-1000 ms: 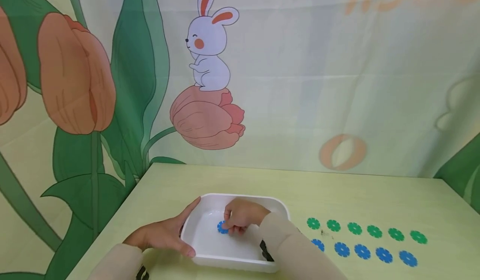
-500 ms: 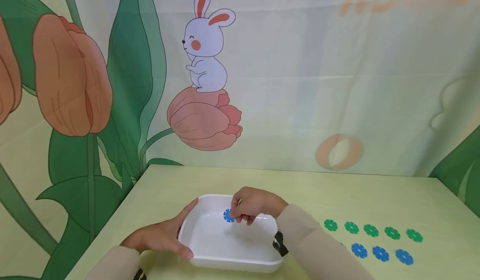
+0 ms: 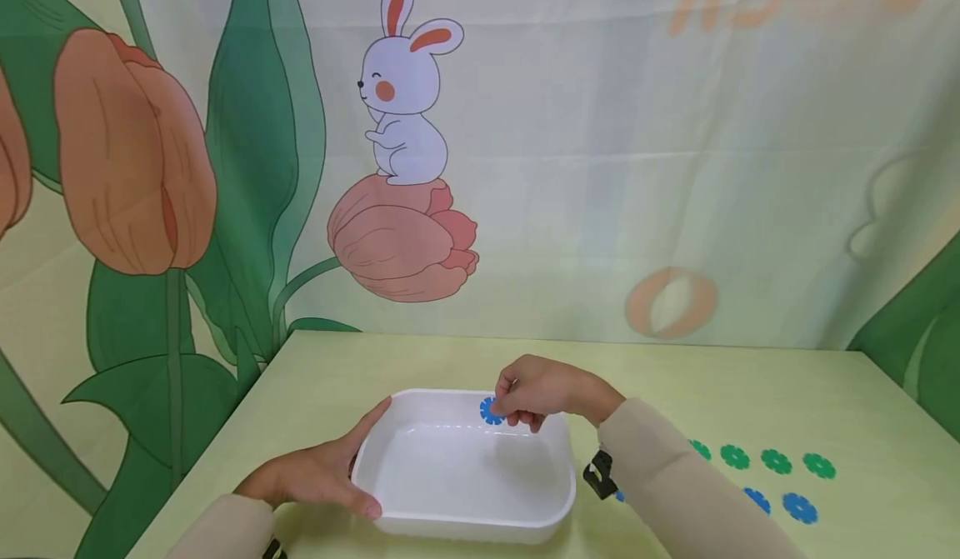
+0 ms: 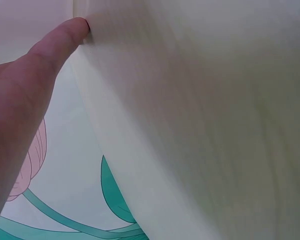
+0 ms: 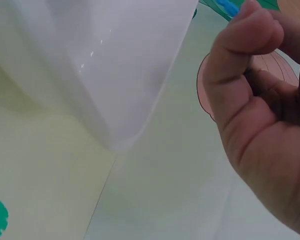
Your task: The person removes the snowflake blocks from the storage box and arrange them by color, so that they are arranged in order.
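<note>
My right hand (image 3: pixel 542 392) pinches a blue flower-shaped disc (image 3: pixel 491 411) between thumb and fingers, over the back right of a white tray (image 3: pixel 477 529). In the right wrist view, a bit of the disc (image 5: pixel 227 7) shows at the fingertips and the tray (image 5: pixel 125 100) is to the left. My left hand (image 3: pixel 318 471) grips the tray's left end, its thumb at the front corner and a finger toward the back corner. Only part of the left hand (image 4: pixel 27 90) is in the left wrist view.
Green flower-shaped discs (image 3: pixel 776 461) lie in a row on the table right of the tray. Blue ones (image 3: pixel 800 508) form a nearer row, partly hidden by my right sleeve (image 3: pixel 675 467). A printed curtain (image 3: pixel 570 167) hangs behind the pale table (image 3: pixel 660 367).
My right hand has lifted the blue disc from low inside the tray and carried it up, back and to the right. The left hand has stayed on the tray.
</note>
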`<move>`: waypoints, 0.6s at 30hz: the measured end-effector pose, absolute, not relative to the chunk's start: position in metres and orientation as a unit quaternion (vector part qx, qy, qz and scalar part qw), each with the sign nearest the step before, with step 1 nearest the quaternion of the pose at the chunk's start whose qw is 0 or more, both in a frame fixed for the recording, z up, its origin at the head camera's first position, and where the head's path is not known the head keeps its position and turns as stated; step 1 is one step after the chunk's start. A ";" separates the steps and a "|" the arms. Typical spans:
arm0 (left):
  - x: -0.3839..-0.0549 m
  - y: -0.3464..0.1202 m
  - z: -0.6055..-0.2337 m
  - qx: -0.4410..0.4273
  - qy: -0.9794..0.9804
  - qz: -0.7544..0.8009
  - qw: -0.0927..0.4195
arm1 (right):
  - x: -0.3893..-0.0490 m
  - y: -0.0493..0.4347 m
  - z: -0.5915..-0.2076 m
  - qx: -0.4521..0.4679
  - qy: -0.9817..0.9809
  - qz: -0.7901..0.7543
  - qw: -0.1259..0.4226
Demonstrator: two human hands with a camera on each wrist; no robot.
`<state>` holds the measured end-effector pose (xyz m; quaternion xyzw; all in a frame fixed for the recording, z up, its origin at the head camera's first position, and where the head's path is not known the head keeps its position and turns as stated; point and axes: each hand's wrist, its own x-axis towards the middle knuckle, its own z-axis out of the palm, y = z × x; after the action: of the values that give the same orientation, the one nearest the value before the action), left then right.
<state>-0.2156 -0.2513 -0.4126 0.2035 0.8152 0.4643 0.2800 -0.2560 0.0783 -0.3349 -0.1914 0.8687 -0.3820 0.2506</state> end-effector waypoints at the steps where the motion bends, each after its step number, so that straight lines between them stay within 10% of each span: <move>1: -0.216 -0.252 -0.412 0.203 0.815 0.464 0.280 | -0.255 0.081 -0.333 -0.192 0.868 -0.383 0.250; 18: -0.216 -0.251 -0.411 0.204 0.818 0.459 0.281 | -0.247 0.146 -0.323 -0.182 0.867 -0.407 0.221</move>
<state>-0.2164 -0.2515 -0.4115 0.2040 0.8181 0.4586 0.2808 -0.2466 0.1459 -0.3229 -0.1824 0.8673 -0.4072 0.2206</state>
